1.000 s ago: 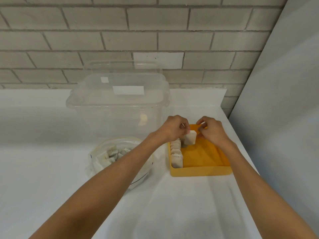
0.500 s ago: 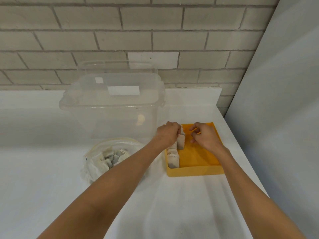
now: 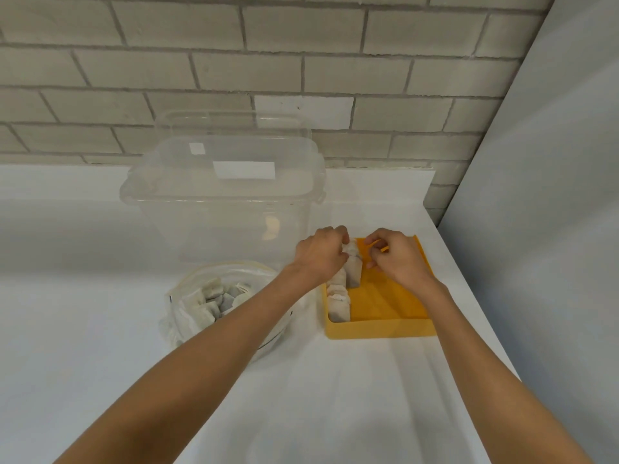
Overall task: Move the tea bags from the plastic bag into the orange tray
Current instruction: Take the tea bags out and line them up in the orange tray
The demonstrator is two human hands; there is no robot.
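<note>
TEA BAGS GO INTO THE TRAY: A person's left hand [image 3: 320, 257] pinches the top of a tea bag [image 3: 353, 274] and stands it upright in the orange tray [image 3: 378, 328], right of centre in the frame, on a white table [image 3: 100, 346]. The tea bag sits toward the tray's far left corner, just beside a row of tea bags [image 3: 338, 301] lined along the tray's left wall. The right hand [image 3: 400, 261] hovers over the tray just right of it, fingers curled and thumb close to forefinger. Whether it pinches a string, a tag or nothing at all cannot be told from this view. The rest of the tray floor shows bare orange. Left of the tray, partly under the left forearm, the plastic bag [image 3: 187, 313] lies open with many loose tea bags [image 3: 214, 298] inside. A clear lidded container [image 3: 221, 202] stands behind it, before a brick wall [image 3: 301, 61].

The step in hand appears to be the setting-down of one tea bag beside the row, and the task looks to be in its early part, with most of the stock yet to cross. The next move likely calls for letting go without toppling the upright tea bag or its neighbours. A hand then has to go left into the plastic bag's open mouth for another.
</note>
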